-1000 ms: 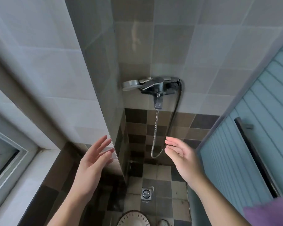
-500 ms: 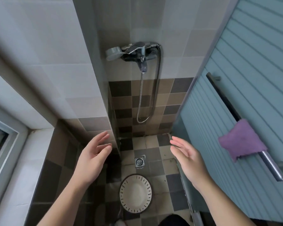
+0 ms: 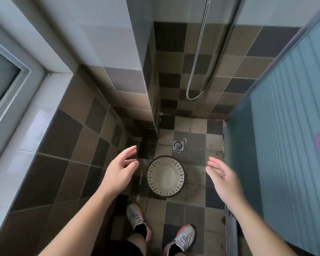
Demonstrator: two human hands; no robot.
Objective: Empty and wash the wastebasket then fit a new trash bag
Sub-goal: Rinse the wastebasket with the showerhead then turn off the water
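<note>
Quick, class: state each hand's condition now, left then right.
Left hand: open, holding nothing.
Right hand: open, holding nothing.

floor (image 3: 196,209): small square tiles, checkered dark grey and beige, grout lines visible. wastebasket (image 3: 165,176) stands upright on it, cream inside, dark rim, slotted wall, seen from above. square metal drain (image 3: 178,145) set in the floor just beyond the basket. two sneakers (image 3: 181,237) planted on the tiles nearer the camera.
</note>
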